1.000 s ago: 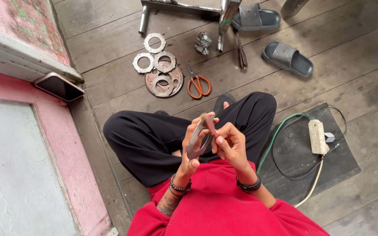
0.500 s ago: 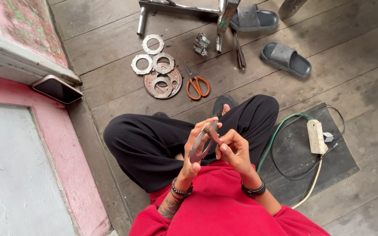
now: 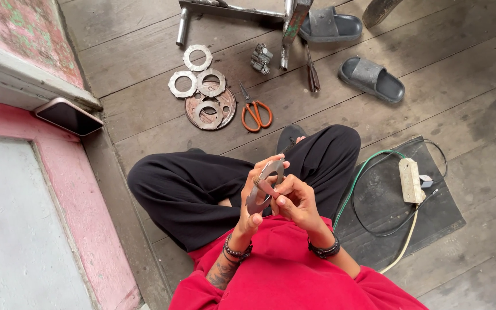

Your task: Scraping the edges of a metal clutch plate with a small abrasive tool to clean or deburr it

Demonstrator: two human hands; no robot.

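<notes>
Only the head view here, looking straight down at someone sitting cross-legged on a weathered grey plank floor (image 3: 466,74) in black trousers and a red top. Both hands are up in front of the chest, right over the lap. The left hand (image 3: 255,198) has its fingers curled around a flat grey metal ring plate (image 3: 264,185), thumb pressed on the lower edge, plate standing roughly on edge. The right hand (image 3: 294,198) is closed too, pinching the same plate from the right side, fingertips touching it.

Farther out on the floor: a cluster of flat round metal rings (image 3: 202,86), some stacked on a rusty brown disc. Just right of those, orange-handled scissors (image 3: 255,110). Beyond that, a pair of dark grey rubber slides (image 3: 371,77). On the right, a white power strip (image 3: 411,180) on a black mat. On the left ledge, a phone (image 3: 69,116) lying screen up.
</notes>
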